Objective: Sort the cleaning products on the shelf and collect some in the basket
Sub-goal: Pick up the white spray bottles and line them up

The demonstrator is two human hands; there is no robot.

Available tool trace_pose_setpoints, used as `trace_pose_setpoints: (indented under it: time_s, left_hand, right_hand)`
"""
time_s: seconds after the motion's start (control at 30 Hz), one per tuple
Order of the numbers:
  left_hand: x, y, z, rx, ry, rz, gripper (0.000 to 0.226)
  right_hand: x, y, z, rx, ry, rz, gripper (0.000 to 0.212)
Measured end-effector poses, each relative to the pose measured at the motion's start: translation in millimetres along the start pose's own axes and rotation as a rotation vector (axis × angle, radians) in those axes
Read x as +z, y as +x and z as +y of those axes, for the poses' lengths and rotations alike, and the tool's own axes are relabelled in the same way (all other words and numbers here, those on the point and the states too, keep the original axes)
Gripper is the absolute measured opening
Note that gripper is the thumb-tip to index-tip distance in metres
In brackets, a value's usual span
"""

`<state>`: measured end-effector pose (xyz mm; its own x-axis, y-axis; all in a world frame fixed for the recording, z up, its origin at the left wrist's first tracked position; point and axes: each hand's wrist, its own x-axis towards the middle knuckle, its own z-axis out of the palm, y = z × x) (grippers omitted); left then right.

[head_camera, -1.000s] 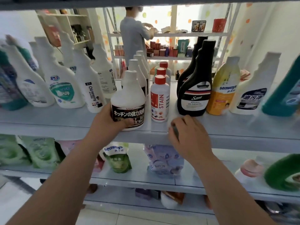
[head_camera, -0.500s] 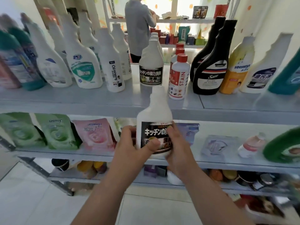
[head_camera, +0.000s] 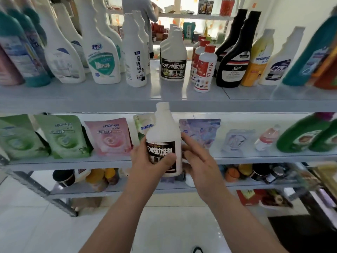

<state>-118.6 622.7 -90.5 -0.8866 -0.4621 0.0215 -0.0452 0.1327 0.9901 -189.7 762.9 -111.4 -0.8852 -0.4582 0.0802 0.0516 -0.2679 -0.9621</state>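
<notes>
A white bottle [head_camera: 164, 130] with a black label and Japanese lettering is held upright in front of the middle shelf [head_camera: 73, 163]. My left hand [head_camera: 147, 161] grips it round the label, thumb across the front. My right hand [head_camera: 200, 167] is at the bottle's right side, its fairly straight fingers touching or nearly touching it. More bottles of the same kind [head_camera: 173, 57] stand in a row on the upper shelf [head_camera: 109, 99], directly above. No basket is in view.
The upper shelf holds white spray bottles [head_camera: 102, 57], an Oil enemy bottle [head_camera: 135, 61], red-capped STAIN bottles [head_camera: 205, 70], black Sam bottles [head_camera: 233, 66] and a yellow bottle [head_camera: 255, 63]. Green and pink refill pouches [head_camera: 65, 137] line the middle shelf. A person [head_camera: 138, 8] stands behind.
My left hand lifted the white bottle off the upper shelf and lowered it to middle-shelf level. My right hand left the shelf edge and came to the bottle's side.
</notes>
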Motion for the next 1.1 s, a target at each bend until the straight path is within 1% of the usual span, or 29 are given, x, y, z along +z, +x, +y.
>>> trace_pose_setpoints:
  time_s: [0.03,0.07,0.13,0.2,0.27,0.3,0.33,0.4,0.47,0.53,0.67,0.73,0.8,0.83,0.9,1.0,1.03,1.1]
  left_hand:
    - [-3,-2,-3,-0.025,-0.013,-0.01,0.097]
    - [-5,-5,-4,-0.046,-0.043,-0.023,0.098]
    - [-10,-12,-9,-0.081,-0.163,-0.049,0.093]
    - [-12,-18,-14,-0.159,-0.373,-0.067,0.087]
    - [-13,-24,-14,-0.283,-0.581,-0.146,0.077]
    - [-12,-27,-13,-0.348,-0.637,-0.197,0.068]
    - [-11,-29,-12,-0.408,-0.671,-0.245,0.06]
    - [-6,-31,-14,-0.499,-0.751,-0.292,0.06]
    - [-1,-30,-16,-0.543,-0.802,-0.294,0.057]
    - [4,-27,-17,-0.555,-0.813,-0.292,0.05]
    - [11,-17,-17,-0.592,-0.763,-0.269,0.048]
    - [17,-12,-18,-0.625,-0.7,-0.242,0.052]
    - [23,-6,-20,-0.623,-0.602,-0.2,0.049]
    - [26,-3,-21,-0.612,-0.55,-0.178,0.045]
    - [32,3,-18,-0.58,-0.472,-0.139,0.039]
    - [43,12,-14,-0.55,-0.424,-0.062,0.036]
    - [48,15,-15,-0.549,-0.438,-0.027,0.035]
    - [54,17,-15,-0.568,-0.542,0.004,0.032]
  right_hand:
    - [2,-8,2,-0.015,-0.037,-0.022,0.047]
    - [2,-15,4,-0.023,-0.071,-0.03,0.052]
    - [-1,-29,6,-0.025,-0.116,-0.027,0.059]
    - [-4,-35,6,-0.004,-0.137,-0.028,0.051]
    - [-4,-35,8,0.083,-0.183,0.008,0.045]
    - [-3,-34,9,0.143,-0.168,0.02,0.048]
    - [-2,-33,11,0.204,-0.098,0.016,0.05]
    - [0,-29,13,0.278,0.054,-0.028,0.048]
    - [4,-25,12,0.324,0.152,-0.016,0.046]
    - [3,-20,12,0.343,0.164,0.015,0.043]
    - [-8,-10,15,0.398,0.136,0.08,0.06]
    - [-16,-6,15,0.391,0.135,0.067,0.053]
    - [-27,1,15,0.346,0.128,0.065,0.045]
    - [-31,5,15,0.327,0.101,0.087,0.044]
    - [-38,11,14,0.298,0.038,0.103,0.05]
    - [-44,18,15,0.238,-0.085,0.016,0.061]
    - [-47,20,15,0.209,-0.107,-0.017,0.059]
    - [-54,27,14,0.173,-0.082,-0.061,0.051]
